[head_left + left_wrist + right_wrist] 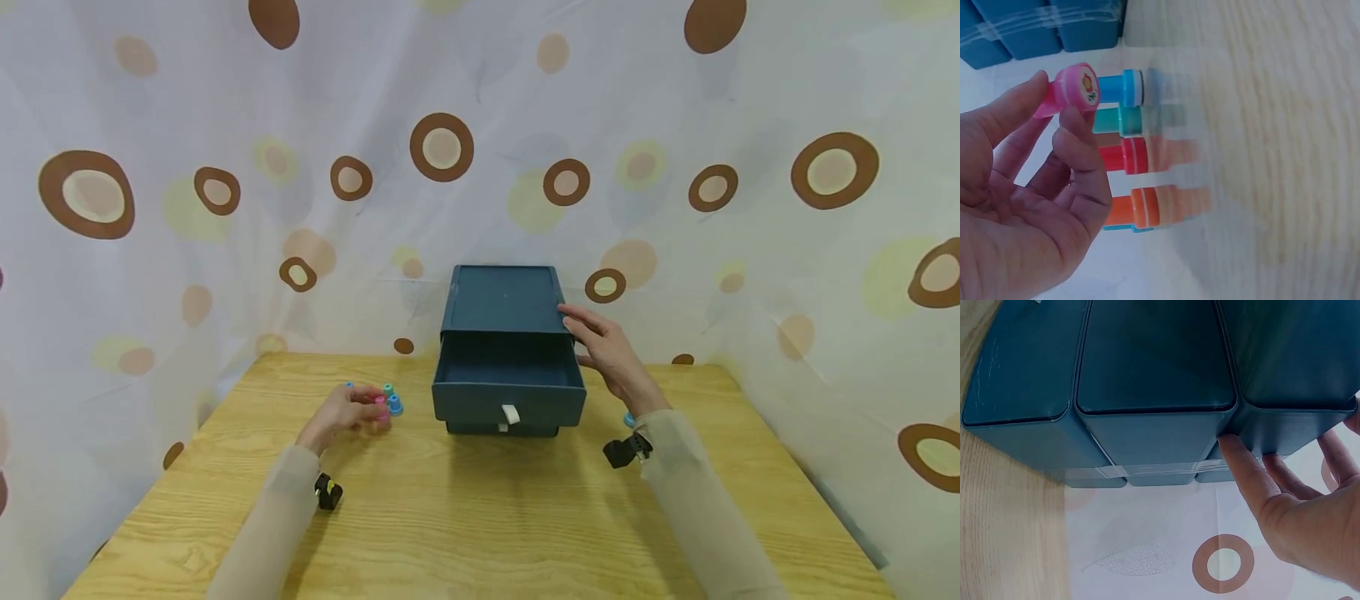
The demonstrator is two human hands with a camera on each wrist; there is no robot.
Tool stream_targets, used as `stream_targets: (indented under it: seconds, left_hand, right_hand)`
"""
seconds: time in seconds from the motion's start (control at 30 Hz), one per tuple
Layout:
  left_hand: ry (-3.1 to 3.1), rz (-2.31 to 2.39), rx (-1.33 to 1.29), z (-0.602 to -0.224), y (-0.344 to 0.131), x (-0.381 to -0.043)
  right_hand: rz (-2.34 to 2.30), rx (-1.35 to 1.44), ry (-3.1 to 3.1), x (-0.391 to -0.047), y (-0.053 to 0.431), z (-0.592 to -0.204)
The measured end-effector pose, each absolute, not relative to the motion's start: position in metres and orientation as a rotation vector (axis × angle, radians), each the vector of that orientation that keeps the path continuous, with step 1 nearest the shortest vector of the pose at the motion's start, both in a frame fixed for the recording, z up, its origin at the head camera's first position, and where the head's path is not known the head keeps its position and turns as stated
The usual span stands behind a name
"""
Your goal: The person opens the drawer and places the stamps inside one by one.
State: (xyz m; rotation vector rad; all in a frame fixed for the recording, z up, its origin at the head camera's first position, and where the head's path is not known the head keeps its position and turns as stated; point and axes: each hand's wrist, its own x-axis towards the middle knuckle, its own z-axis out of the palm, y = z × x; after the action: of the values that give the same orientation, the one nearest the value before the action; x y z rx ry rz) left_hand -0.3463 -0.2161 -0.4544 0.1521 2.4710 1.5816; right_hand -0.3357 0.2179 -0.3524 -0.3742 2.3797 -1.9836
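My left hand (pixel 348 412) pinches a pink toy stamp (pixel 1075 90) between thumb and fingers, its round printed face showing in the left wrist view. Beside that hand stand more stamps: a blue one (pixel 1124 87), a teal one (pixel 1119 120), a red one (pixel 1130 156) and an orange one (pixel 1138 209), with a bit of blue behind the orange. A dark blue drawer cabinet (pixel 502 296) stands mid-table, its upper drawer (pixel 472 404) pulled out; no contents show inside. Against the cabinet's right side rest the extended fingers of my right hand (pixel 611 358).
Another blue item (pixel 629 419) sits by the right wrist, partly hidden. White pull tabs (pixel 511 414) are on the drawer fronts. The wooden table (pixel 465 517) backs onto a patterned curtain (pixel 495 100). Clear tape (pixel 1147 469) runs across the cabinet's side.
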Motion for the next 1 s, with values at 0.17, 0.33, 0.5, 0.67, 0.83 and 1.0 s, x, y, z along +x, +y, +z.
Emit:
stream_targets:
  seconds: [0.17,0.33,0.5,0.67,0.83,1.0]
  left_hand:
    - [2.458,1.616,0.228,-0.443,-0.211,-0.348]
    - [2.433,1.705,0.243,-0.437,-0.207,-0.342]
    - [2.473,1.801,0.211,-0.434,-0.201,-0.337]
    - [2.500,1.890,0.131,-0.427,-0.194,-0.333]
    - [2.526,1.966,0.083,-0.417,-0.188,-0.327]
    - [2.528,2.100,0.162,-0.406,-0.181,-0.327]
  right_hand:
    - [-1.998,-0.382,2.378,-0.338,0.220,-0.349]
    - [-1.994,-0.380,2.374,-0.340,0.217,-0.349]
    - [-1.966,-0.376,2.397,-0.338,0.218,-0.353]
    - [-1.968,-0.385,2.394,-0.337,0.219,-0.356]
    - [-1.975,-0.389,2.391,-0.335,0.219,-0.357]
    - [-1.963,-0.386,2.401,-0.335,0.221,-0.355]
